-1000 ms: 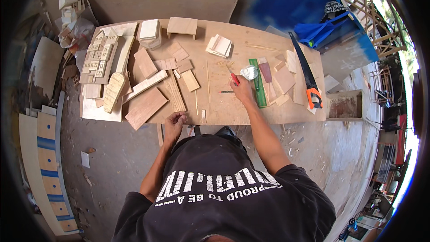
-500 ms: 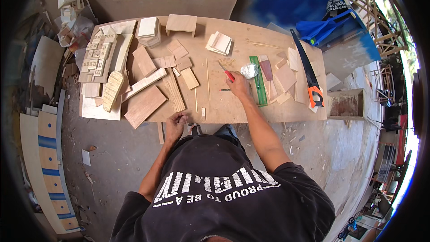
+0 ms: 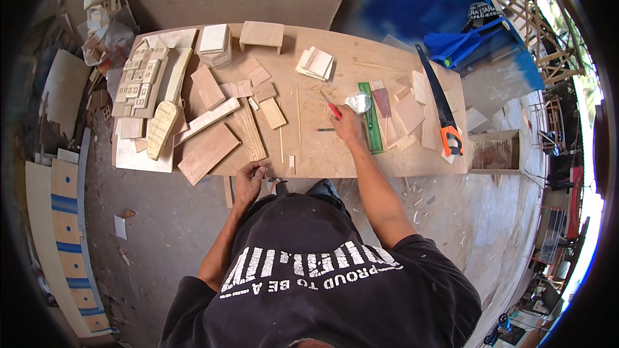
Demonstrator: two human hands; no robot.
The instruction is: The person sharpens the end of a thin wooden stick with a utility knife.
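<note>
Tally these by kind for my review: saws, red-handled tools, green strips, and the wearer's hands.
Saw: 1
Red-handled tool: 1
Green strip: 1
Hands: 2 (left hand, right hand)
Total: 5

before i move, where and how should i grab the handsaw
The handsaw is probably best taken by its orange-and-black handle, from the near edge of the table: the handle lies closest to that side, while the long blade points away toward the far edge.

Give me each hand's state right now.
Left hand: partly curled; cannot tell whether it holds anything.
Right hand: closed, holding a red-handled tool.
</note>
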